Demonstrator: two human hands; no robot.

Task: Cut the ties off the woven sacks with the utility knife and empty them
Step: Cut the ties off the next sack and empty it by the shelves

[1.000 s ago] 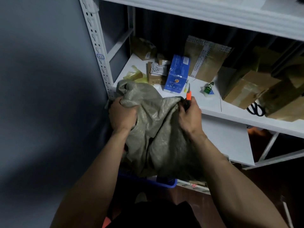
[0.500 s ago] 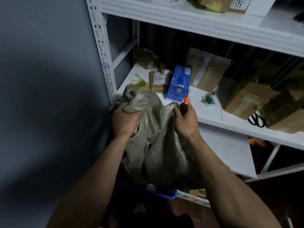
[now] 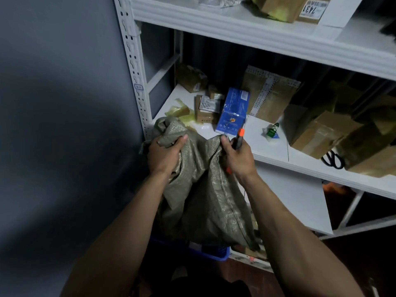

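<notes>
A grey-green woven sack (image 3: 205, 200) hangs in front of the white shelf (image 3: 276, 151), held up by both hands at its top edge. My left hand (image 3: 164, 156) grips a bunched handful of the sack's left side. My right hand (image 3: 236, 156) pinches the sack's right edge and also holds the utility knife (image 3: 239, 139), whose orange tip points up past my fingers. The sack's lower end drops toward a blue crate (image 3: 214, 252) below it. No tie shows on the sack.
The shelf carries a blue box (image 3: 233, 111), several cardboard parcels (image 3: 319, 136), a small green bottle (image 3: 272, 130) and black scissors (image 3: 333, 160) at the right. A grey wall (image 3: 60, 125) stands close on the left. An upper shelf (image 3: 257, 31) overhangs.
Both hands have lifted the sack a little and spread apart, opening the top edge wider. The view has tilted up, showing more of the upper shelf.
</notes>
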